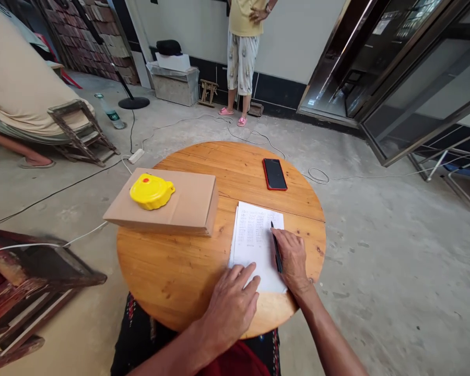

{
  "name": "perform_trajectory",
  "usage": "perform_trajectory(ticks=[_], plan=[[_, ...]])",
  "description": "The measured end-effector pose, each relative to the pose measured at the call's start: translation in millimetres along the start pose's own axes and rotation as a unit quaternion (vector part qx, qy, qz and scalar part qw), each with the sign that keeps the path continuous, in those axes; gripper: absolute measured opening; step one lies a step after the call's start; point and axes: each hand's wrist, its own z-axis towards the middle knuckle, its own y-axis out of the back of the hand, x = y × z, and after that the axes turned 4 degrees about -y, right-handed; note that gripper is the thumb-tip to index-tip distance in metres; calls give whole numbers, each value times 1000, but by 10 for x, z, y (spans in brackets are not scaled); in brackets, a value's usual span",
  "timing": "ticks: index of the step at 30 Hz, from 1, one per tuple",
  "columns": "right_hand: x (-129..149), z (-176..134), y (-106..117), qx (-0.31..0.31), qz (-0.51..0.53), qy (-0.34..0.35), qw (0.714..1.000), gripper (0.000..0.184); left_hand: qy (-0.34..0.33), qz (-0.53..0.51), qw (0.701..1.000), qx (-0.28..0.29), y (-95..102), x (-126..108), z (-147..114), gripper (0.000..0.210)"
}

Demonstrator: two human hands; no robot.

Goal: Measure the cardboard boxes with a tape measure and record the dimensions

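Observation:
White sheets of paper (245, 258) lie stacked on the round wooden table (180, 271), the top one bearing rows of small writing in its upper half. My right hand (292, 256) is closed around a black pen (277, 255), whose tip points at the upper right of the writing. Across the lower left edge of the paper rests my left hand (235, 297), open, with its fingers spread and nothing held in them. Whether the pen tip touches the sheet I cannot tell.
A cardboard box (160, 216) with a yellow tape-measure-shaped case (151, 191) on top stands at the table's left. A phone (274, 174) lies beyond the paper. One person (245, 52) stands by the wall; another sits at left. Cables (258, 137) cross the floor near a wooden chair (31, 292).

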Motion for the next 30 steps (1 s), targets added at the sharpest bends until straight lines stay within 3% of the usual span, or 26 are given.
perform_trajectory(ticks=[3,8,14,20,30], plan=[[65,137,18,54,-67,32,996,37,37,17,999,-33,54,117,-245,28],[136,265,53,59,-74,36,995,46,62,15,998,-31,82,180,-411,28],[50,-216,149,-5,-53,-56,997,37,47,27,998,-31,37,209,-438,31],[159,-779,182,-4,-57,-166,984,35,45,22,998,-48,-10,192,-423,30],[265,-861,100,-36,5,-170,985,32,50,47,996,-50,-112,119,-432,41]])
